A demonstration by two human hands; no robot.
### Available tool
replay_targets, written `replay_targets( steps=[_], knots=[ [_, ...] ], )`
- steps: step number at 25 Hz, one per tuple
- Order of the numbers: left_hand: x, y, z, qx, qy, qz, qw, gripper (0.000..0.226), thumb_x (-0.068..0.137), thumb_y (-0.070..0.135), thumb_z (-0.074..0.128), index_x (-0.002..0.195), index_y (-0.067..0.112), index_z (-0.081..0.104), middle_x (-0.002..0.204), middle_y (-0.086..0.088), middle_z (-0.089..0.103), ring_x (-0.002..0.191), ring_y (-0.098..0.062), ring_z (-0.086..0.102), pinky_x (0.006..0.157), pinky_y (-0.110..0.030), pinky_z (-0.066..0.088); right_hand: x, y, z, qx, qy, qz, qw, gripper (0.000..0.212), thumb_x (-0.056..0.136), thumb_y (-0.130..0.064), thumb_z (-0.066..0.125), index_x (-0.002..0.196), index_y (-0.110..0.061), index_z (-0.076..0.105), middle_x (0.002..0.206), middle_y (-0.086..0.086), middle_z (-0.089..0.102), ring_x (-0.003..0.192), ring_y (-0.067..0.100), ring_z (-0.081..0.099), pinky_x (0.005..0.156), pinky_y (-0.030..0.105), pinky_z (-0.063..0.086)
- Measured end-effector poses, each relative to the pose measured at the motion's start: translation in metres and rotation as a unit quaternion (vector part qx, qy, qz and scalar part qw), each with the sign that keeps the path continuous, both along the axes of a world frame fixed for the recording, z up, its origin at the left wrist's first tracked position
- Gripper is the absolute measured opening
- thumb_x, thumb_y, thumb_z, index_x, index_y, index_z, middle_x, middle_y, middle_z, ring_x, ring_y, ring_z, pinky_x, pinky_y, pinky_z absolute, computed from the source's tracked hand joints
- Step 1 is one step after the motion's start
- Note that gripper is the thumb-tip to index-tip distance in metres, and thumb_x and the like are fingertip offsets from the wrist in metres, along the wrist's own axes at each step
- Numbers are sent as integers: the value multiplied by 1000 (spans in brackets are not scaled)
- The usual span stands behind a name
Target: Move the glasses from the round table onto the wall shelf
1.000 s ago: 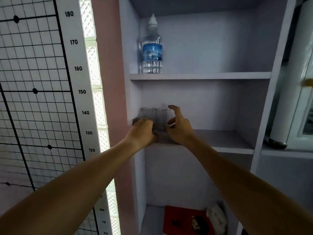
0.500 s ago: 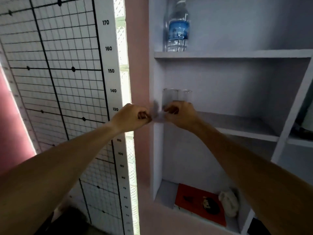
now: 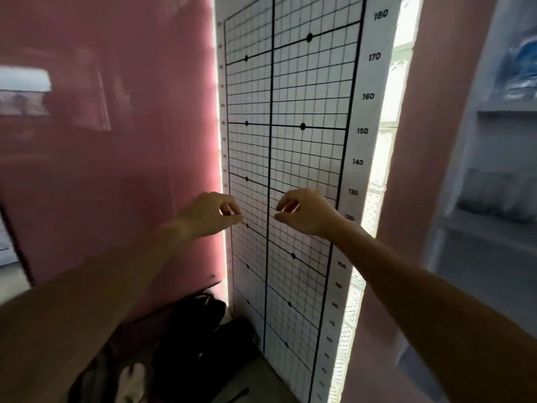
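Two clear glasses [image 3: 491, 196] stand side by side on the wall shelf [image 3: 476, 228] at the far right, blurred. My left hand [image 3: 210, 213] and my right hand [image 3: 305, 212] hang in the air in front of the height chart, well left of the shelf. Both hands hold nothing, and their fingers are loosely curled and apart. The round table is out of view.
A white height chart [image 3: 290, 141] with a black grid covers the wall ahead. A pink wall [image 3: 116, 141] is on the left. Dark bags [image 3: 197, 338] lie on the floor below. A water bottle [image 3: 520, 68] stands on the upper shelf.
Both hands have let go of the glasses and drawn back from the shelf. The view has swung left, so the shelf now sits at the right edge.
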State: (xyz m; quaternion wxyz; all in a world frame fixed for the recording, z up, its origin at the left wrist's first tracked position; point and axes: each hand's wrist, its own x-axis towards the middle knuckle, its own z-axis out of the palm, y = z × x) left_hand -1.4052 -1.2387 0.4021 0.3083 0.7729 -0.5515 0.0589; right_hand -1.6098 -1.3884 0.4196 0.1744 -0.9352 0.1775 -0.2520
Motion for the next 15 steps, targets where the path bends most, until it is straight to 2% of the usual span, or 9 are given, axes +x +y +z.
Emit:
replay_targets(
  steps=[3, 7, 11, 15],
  knots=[
    [52, 80, -4, 17, -1, 58, 998, 7, 80, 34, 76, 87, 31, 75, 76, 14, 69, 66, -4, 61, 66, -26, 49, 74, 56, -2, -18, 13, 51, 998, 19, 84, -34, 72, 95, -20, 72, 93, -2, 72, 86, 10, 66, 82, 32, 54],
    [125, 201, -13, 27, 2, 123, 992, 10, 84, 20, 74, 93, 17, 76, 79, 5, 68, 65, -2, 56, 58, -14, 41, 177, 157, -13, -7, 13, 124, 992, 17, 81, -31, 75, 93, -18, 75, 88, -1, 73, 79, 12, 66, 76, 28, 53],
    [185, 306, -28, 44, 20, 190, 981, 7, 83, 29, 72, 90, 27, 73, 74, 18, 64, 66, 3, 58, 58, -14, 40, 269, 250, -29, -3, 35, 182, 983, 18, 82, -29, 75, 95, -17, 75, 89, 0, 73, 75, 10, 62, 69, 23, 47],
    [237, 424, -46, 40, 30, 263, 963, 8, 79, 40, 73, 84, 33, 71, 71, 22, 64, 67, 6, 61, 61, -17, 42, 354, 348, -43, -5, 54, 253, 966, 16, 81, -26, 73, 92, -14, 75, 82, 0, 71, 74, 16, 65, 68, 25, 46]
  ],
)
